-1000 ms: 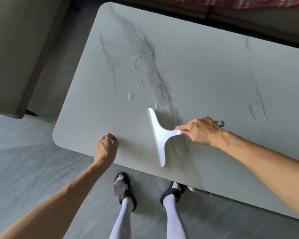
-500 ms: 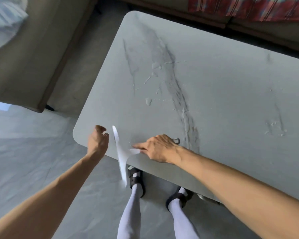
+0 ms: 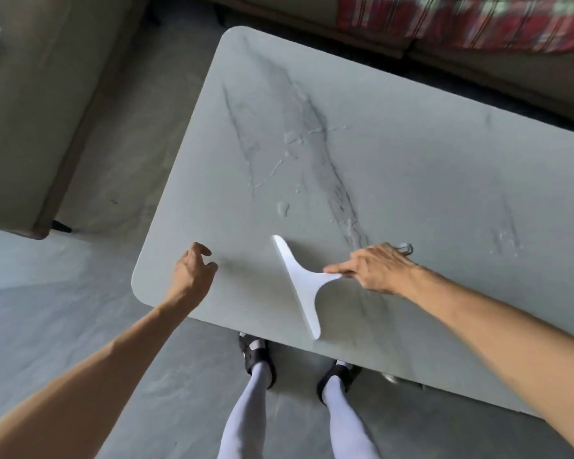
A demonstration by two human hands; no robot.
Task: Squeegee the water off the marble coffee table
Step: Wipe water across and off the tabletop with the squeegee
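Here, a grey floor [image 3: 63,309] fills the view beneath you, and on it a pale marble coffee table [image 3: 444,167] with dark veins stretches away from both of your hands. A beige armchair [image 3: 30,111] stands well beyond your left hand, off the table's short end. A sofa [image 3: 478,71] runs along the table's far side, with a red plaid blanket [image 3: 461,21] on it. Your legs [image 3: 246,419], in white stockings and dark sandals [image 3: 256,356], stand at the near edge, between your two arms.

Your left hand [image 3: 193,270] is over the table's near corner, fingers loosely curled and holding nothing; whether it touches the marble cannot be told. Your right hand [image 3: 375,271] grips the handle of a white squeegee [image 3: 300,286], forefinger stretched along the handle towards the blade. The blade lies on the marble between your hands, its near tip close to the table's edge.

Small puddles and streaks of water [image 3: 283,208] sit just beyond the blade, further out from your right hand. A little metal loop [image 3: 406,249] shows behind your right knuckles
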